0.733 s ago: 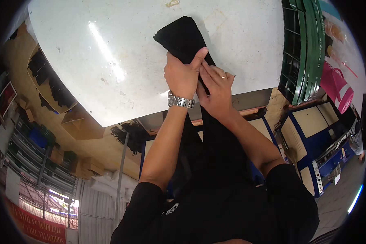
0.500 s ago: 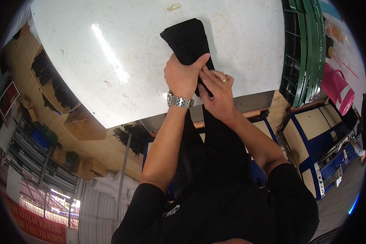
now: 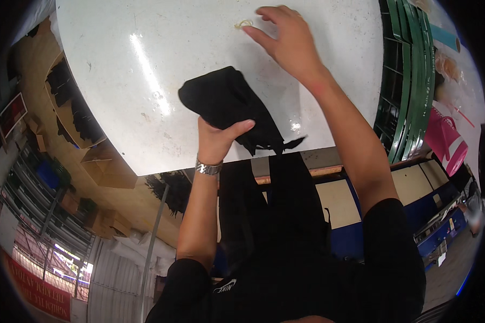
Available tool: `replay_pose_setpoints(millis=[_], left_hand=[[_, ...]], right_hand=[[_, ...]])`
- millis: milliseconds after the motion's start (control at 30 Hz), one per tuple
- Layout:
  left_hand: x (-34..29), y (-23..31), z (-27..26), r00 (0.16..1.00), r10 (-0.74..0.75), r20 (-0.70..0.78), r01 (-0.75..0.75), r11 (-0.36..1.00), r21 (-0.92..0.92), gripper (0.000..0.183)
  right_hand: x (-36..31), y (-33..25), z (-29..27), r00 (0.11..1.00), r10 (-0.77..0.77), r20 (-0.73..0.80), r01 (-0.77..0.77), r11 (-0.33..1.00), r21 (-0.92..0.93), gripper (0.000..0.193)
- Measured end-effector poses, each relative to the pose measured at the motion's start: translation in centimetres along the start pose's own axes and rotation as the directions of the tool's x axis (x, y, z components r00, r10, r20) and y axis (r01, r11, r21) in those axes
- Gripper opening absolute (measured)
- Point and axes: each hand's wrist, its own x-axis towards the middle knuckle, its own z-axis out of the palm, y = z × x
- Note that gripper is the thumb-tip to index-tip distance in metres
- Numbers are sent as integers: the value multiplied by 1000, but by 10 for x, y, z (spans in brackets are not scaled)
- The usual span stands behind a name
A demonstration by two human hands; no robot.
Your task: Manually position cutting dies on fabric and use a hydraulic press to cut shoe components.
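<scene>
My left hand (image 3: 219, 139) grips a folded bundle of black cloth (image 3: 221, 99), its thumb across the top. The bundle lies slantwise near the table's front edge, and its lower end has loose, ragged strips. Farther up the white table (image 3: 113, 102), my right hand (image 3: 285, 40) is open, thumb and fingers apart. Its thumb tip is right beside some thin yellowish rubber bands (image 3: 243, 24); whether it touches them I cannot tell.
Green plastic crates (image 3: 409, 86) stand along the table's right side, with a pink bag (image 3: 444, 134) beyond. Left of the table are a cardboard box (image 3: 108, 164) and black cloth pieces (image 3: 86, 121) in another box. A blue and cream cabinet (image 3: 337, 207) stands below.
My right hand has let go of the bundle and moved up the table to the rubber bands. My left hand has shifted the bundle left and nearer to me.
</scene>
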Motion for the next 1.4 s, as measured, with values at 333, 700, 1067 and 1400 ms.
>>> replay_pose_setpoints(millis=[333, 700, 1067, 1400], left_hand=[[-9, 71, 5, 963, -196, 184, 193, 981, 36, 76], [-47, 173, 32, 868, 7, 496, -18, 1000, 17, 88], [-147, 277, 61, 403, -72, 912, -828, 397, 397, 54], [-101, 241, -86, 720, 66, 691, -232, 961, 150, 54]], right_hand=[[-77, -81, -99, 945, -138, 295, 46, 953, 299, 12], [-172, -177, -222, 961, 270, 58, 11, -246, 969, 68], [-141, -289, -323, 967, 98, 235, -252, 239, 938, 101], [-175, -355, -221, 951, -165, 261, 92, 958, 271, 77]])
